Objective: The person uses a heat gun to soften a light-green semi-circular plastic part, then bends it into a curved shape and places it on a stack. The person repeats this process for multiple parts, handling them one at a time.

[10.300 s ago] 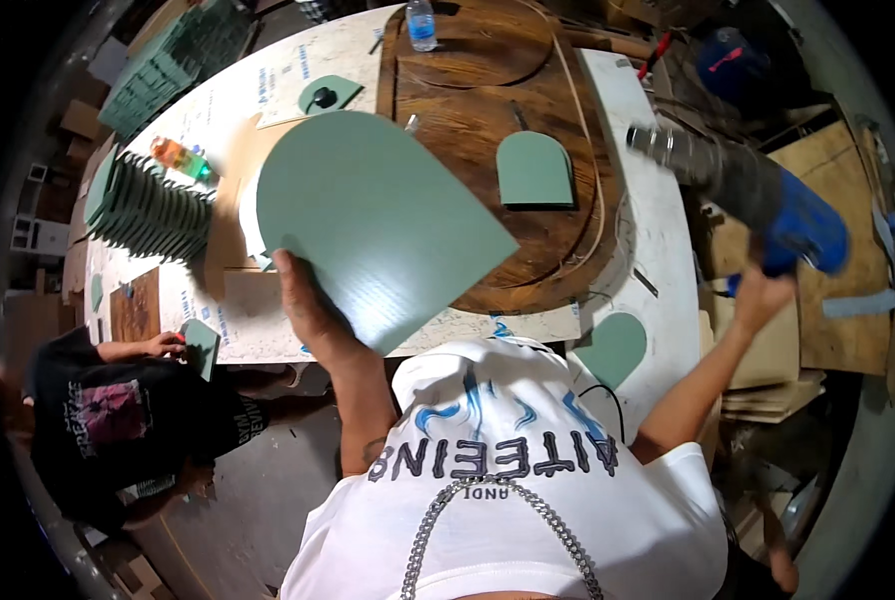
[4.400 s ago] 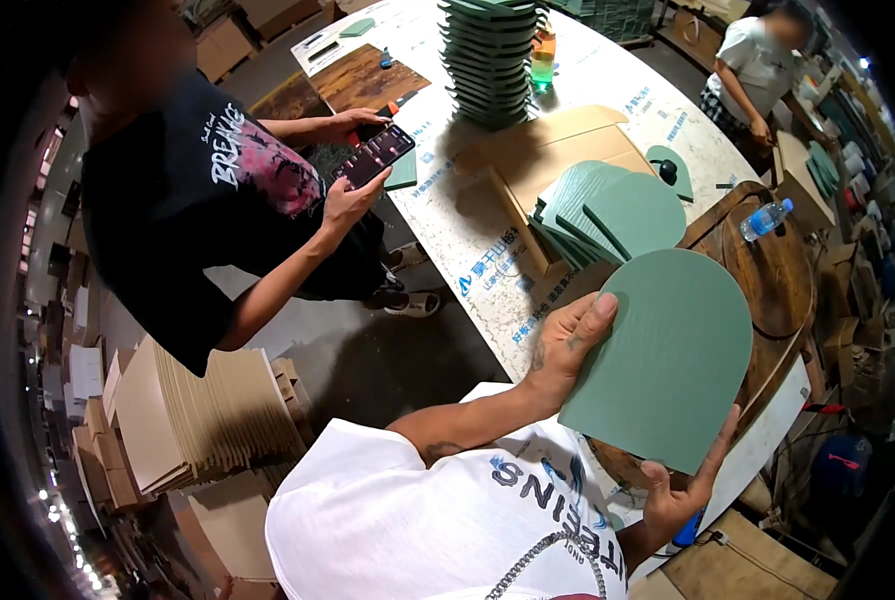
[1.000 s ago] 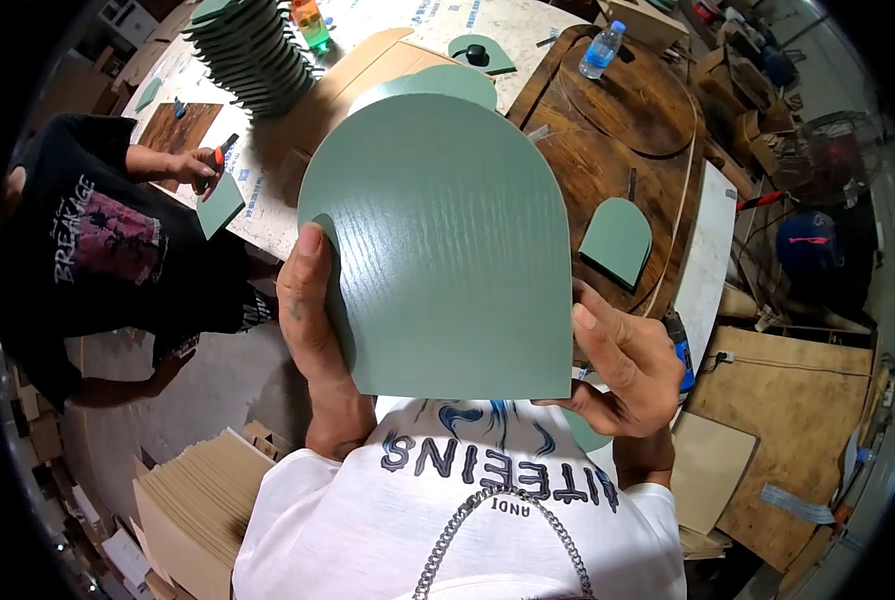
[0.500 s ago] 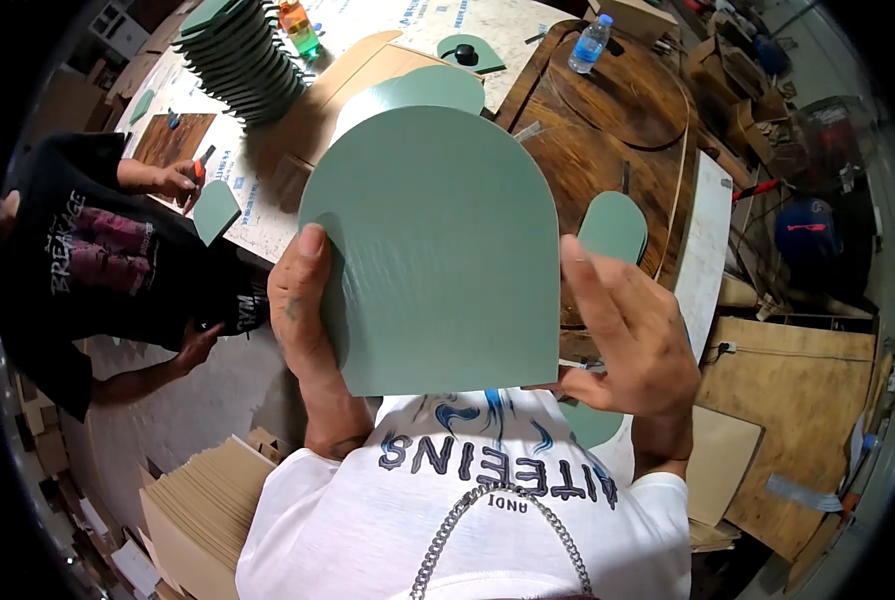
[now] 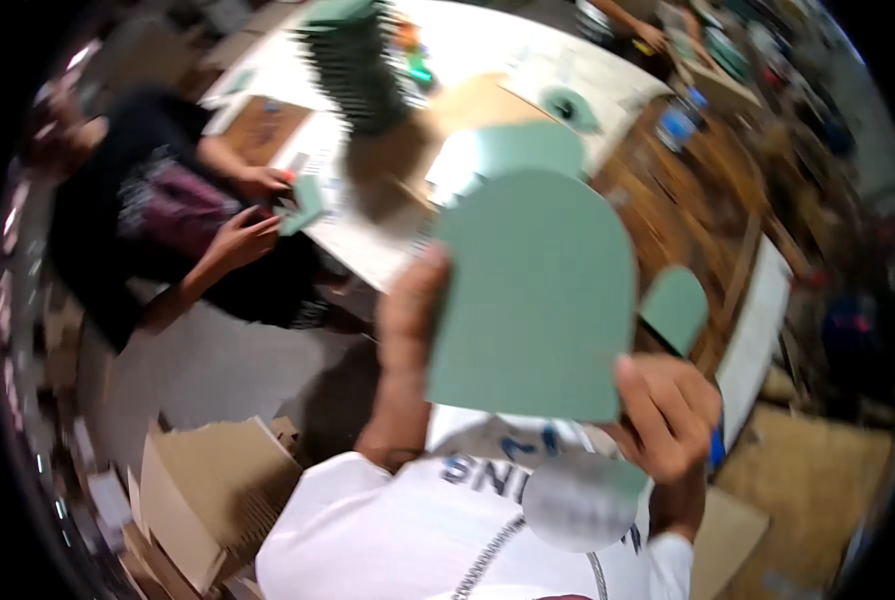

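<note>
A sage-green panel (image 5: 538, 300) with a rounded top and a straight lower edge is held up before my chest. My left hand (image 5: 408, 320) grips its left edge, thumb on the near face. At the lower right corner, my right hand (image 5: 673, 410) has curled fingers against the edge; motion blurs both hands. Beyond it, a similar rounded green panel (image 5: 513, 150) lies on the table, partly covered by the held one. To the right, a smaller green panel with rounded end (image 5: 676, 305) rests on the brown wooden board (image 5: 728, 210).
A tall stack of green panels (image 5: 353, 75) stands on the white table (image 5: 468, 30). A water bottle (image 5: 680, 120) is on the wooden board. At left, a person in black (image 5: 158, 200) holds a small green piece (image 5: 303, 205). Cardboard sheets (image 5: 208, 490) stand at lower left.
The view has shifted, so the scene sits farther right. My right hand has curled in at the panel's lower right corner. The person at left has brought both hands to a green piece.
</note>
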### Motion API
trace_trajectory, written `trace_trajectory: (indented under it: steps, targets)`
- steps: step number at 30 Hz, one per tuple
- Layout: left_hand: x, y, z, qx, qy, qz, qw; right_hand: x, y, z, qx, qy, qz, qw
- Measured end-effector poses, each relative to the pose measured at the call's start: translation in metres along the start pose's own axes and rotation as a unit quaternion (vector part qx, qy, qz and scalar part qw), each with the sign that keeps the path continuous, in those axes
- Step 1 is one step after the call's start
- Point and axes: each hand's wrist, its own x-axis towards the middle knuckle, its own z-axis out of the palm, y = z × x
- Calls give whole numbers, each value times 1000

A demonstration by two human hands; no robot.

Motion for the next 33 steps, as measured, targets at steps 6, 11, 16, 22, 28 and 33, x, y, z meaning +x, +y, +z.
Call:
trace_trajectory:
  steps: [6,11,16,22,28,33]
  targets:
    - [2,1,-1,-70,-40,-8,997,-10,-8,8,-1,31,-6,1000]
    - [9,4,-14,21,-59,6,998,0,-5,14,-16,-52,50,997]
    - [11,5,-14,20,-57,-2,998,3,-7,15,17,-117,66,991]
    - [13,6,-19,-2,-43,-20,999,-3,-10,28,3,-53,48,997]
    - [19,1,-23,-16,-41,-8,999,-9,-15,32,11,-16,54,998]
    - [23,3,-19,-7,-30,-1,1000,-15,-9,37,32,21,58,998]
